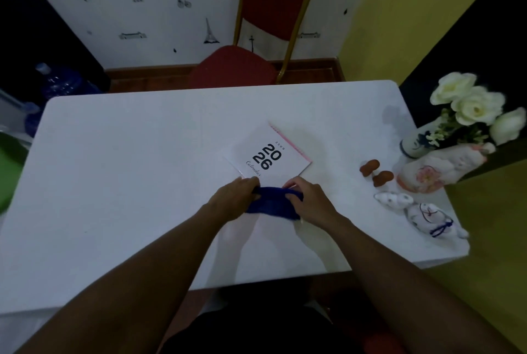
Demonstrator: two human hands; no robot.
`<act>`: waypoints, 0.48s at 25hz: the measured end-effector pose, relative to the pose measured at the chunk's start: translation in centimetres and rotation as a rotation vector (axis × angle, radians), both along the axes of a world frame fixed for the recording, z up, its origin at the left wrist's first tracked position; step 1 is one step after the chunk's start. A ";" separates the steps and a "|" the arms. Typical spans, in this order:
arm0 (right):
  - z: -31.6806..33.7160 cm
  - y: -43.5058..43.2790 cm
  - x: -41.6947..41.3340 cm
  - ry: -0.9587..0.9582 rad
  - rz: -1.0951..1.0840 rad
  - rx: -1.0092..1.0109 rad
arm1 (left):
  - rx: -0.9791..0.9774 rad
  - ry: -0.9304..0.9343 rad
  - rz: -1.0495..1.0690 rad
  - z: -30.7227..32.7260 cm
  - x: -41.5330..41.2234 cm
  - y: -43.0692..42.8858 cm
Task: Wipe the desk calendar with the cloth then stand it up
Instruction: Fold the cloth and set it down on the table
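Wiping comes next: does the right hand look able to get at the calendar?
Probably yes: the right hand holds the cloth just short of the calendar, nothing between.

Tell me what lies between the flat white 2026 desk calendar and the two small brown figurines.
Nothing: in the head view only bare white table separates calendar and figurines.

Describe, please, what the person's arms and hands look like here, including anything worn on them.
Both forearms are bare as far as the frame shows: no sleeves, no gloves. The left hand and right hand show no watch, bracelet or ring that I can make out, though the dim light hides fine detail. No markings are visible on either arm.
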State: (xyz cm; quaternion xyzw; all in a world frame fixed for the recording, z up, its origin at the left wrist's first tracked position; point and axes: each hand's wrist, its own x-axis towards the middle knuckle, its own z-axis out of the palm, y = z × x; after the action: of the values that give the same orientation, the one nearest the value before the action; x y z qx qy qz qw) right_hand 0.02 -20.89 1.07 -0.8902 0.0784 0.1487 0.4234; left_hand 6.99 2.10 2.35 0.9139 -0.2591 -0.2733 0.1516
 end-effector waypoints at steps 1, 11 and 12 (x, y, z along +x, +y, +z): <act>0.4 0.1 -0.5 -0.091 -0.015 0.008 | -0.015 0.036 0.007 0.4 -0.2 0.3; -3.8 1.1 -11.1 -0.259 0.381 -0.261 | 0.038 0.074 -0.236 -2.2 -10.2 4.6; -4.4 1.4 -11.3 -0.263 0.383 -0.294 | 0.052 0.066 -0.219 -3.0 -10.8 4.4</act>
State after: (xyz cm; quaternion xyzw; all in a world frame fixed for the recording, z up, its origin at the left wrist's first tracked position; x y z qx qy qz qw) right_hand -11.31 -19.45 -3.36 -0.9524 -0.1261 0.0960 0.2605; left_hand -3.79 6.48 -0.66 0.8742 -0.3452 -0.3248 0.1053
